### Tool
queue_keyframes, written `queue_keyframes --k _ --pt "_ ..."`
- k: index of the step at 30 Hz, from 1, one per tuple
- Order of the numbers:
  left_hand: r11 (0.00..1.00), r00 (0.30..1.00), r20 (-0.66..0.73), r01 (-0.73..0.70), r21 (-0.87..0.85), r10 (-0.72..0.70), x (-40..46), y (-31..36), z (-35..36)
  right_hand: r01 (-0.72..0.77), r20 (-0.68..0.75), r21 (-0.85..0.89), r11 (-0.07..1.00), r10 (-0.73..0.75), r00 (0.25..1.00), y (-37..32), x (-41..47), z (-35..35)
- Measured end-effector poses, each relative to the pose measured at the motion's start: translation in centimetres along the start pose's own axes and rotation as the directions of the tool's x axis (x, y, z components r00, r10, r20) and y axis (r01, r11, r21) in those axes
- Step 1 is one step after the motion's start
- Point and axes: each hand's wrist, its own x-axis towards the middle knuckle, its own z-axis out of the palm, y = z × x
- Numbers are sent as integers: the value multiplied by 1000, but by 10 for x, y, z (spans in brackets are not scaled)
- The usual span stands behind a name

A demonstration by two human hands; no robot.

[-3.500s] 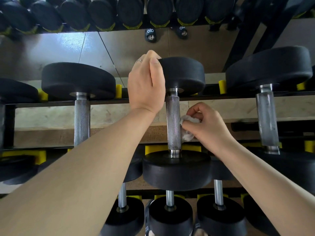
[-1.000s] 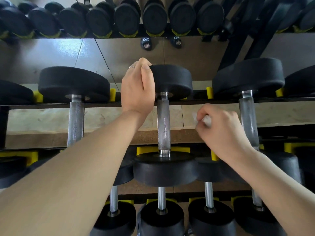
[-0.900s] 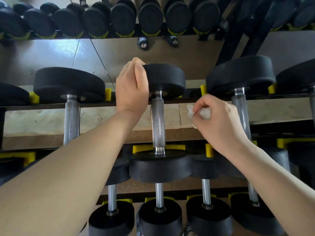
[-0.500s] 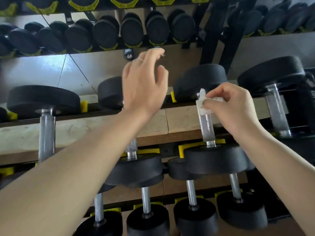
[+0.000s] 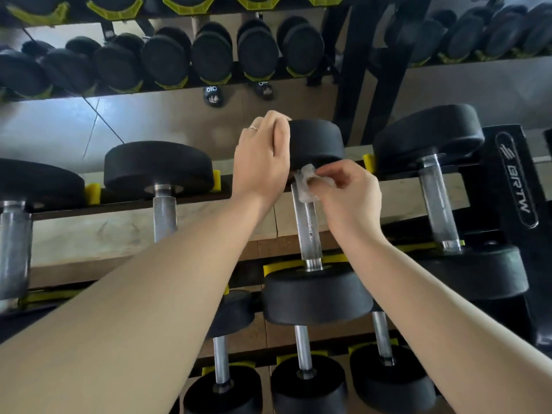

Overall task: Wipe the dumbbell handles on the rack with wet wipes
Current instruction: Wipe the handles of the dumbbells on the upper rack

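Right hand [image 5: 351, 194] grip pinches wet wipe [image 5: 307, 186] against top of knurled handle [image 5: 307, 225]; left hand [image 5: 263, 162] grip curls over far black head [image 5: 316, 143] of same dumbbell, just beside wipe; near head [image 5: 316, 294] below on rack [image 5: 513, 186]; neighbouring dumbbells [image 5: 158, 174] either side.

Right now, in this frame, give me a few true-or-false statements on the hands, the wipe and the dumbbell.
1. The right hand pinches the wet wipe. True.
2. The wipe sits at the bottom of the handle. False: it is at the top, just under the far head.
3. The left hand grips the handle. False: it holds the far head.
4. The dumbbell lies on the rack. True.
5. The left hand wears a ring. True.
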Motion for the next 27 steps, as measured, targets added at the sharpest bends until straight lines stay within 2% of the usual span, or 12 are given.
queue_keyframes --k 5,11,15,18,24,27 --pt "1000 997 -73 -5 13 6 -5 3 7 87 45 -80 993 -84 995 11 4 -2" --pt "1000 993 -121 11 8 -10 -6 4 10 105 69 -51 993 -102 992 20 7 -2" --pt "999 990 -138 38 4 -37 -5 5 12 362 147 -150 920 -341 928 23 -3 1" --pt "999 987 -157 33 -3 -33 -5 6 13 448 208 -183 875 -411 888 29 3 -3" --pt "999 981 -193 31 -11 -33 -4 6 15 399 167 -68 914 -384 908 31 17 -5" --pt "999 982 -184 44 -13 -46 -5 7 16 248 113 3 969 -246 963 30 19 0"
